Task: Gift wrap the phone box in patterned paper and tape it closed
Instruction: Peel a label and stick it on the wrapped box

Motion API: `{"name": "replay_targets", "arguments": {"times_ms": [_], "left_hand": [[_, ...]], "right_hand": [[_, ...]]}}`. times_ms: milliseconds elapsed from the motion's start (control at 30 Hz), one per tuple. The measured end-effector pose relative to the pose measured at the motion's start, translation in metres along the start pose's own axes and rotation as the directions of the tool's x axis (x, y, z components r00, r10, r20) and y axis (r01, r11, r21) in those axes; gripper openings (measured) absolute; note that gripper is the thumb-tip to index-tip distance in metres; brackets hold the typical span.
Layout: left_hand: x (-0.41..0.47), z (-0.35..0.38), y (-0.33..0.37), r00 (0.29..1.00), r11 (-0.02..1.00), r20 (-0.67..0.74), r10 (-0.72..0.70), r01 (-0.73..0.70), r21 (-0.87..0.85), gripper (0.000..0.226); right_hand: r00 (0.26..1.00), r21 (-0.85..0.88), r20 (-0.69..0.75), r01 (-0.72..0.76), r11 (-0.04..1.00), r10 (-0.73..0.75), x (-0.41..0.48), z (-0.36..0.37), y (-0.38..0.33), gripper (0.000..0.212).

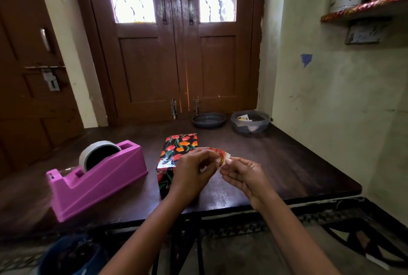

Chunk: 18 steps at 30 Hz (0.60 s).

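The phone box [176, 149], wrapped in black paper with red and orange tulips, lies on the dark wooden table [287, 164] near the middle. Shiny tape shows across its near end. Just above its right side, my left hand [194, 173] and my right hand [240, 175] meet on a small scrap of the patterned paper [221, 156]. Fingers of both hands pinch that scrap, which shows a white underside. My left hand hides the box's near right corner. A pink tape dispenser [97, 177] with a grey roll stands to the left of the box.
A dark round lid [208, 120] and a dark tub [250, 123] with bits inside sit at the table's far edge by the brown double doors. A wall rises on the right. Below the near edge is a blue bucket [70, 255].
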<state>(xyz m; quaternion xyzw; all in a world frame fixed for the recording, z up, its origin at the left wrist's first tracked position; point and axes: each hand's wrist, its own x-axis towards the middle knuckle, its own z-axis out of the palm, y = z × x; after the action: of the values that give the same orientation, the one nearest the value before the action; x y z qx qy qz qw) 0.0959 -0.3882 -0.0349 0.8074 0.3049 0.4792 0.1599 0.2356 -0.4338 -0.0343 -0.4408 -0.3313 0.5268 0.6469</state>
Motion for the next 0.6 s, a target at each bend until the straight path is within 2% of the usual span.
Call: {"name": "replay_targets", "arguments": {"times_ms": [400, 600], "left_hand": [[0.0029, -0.0013, -0.0035, 0.997, 0.998, 0.073, 0.002, 0.002, -0.06, 0.018], [0.0069, -0.0044, 0.0007, 0.994, 0.996, 0.066, -0.083, 0.085, -0.029, 0.008]], "right_hand": [[0.996, -0.028, 0.006, 0.092, 0.995, -0.091, -0.0011, 0.002, -0.0007, 0.012], [0.993, -0.051, 0.016, 0.119, 0.992, -0.119, 0.0026, -0.001, -0.0004, 0.01]]}}
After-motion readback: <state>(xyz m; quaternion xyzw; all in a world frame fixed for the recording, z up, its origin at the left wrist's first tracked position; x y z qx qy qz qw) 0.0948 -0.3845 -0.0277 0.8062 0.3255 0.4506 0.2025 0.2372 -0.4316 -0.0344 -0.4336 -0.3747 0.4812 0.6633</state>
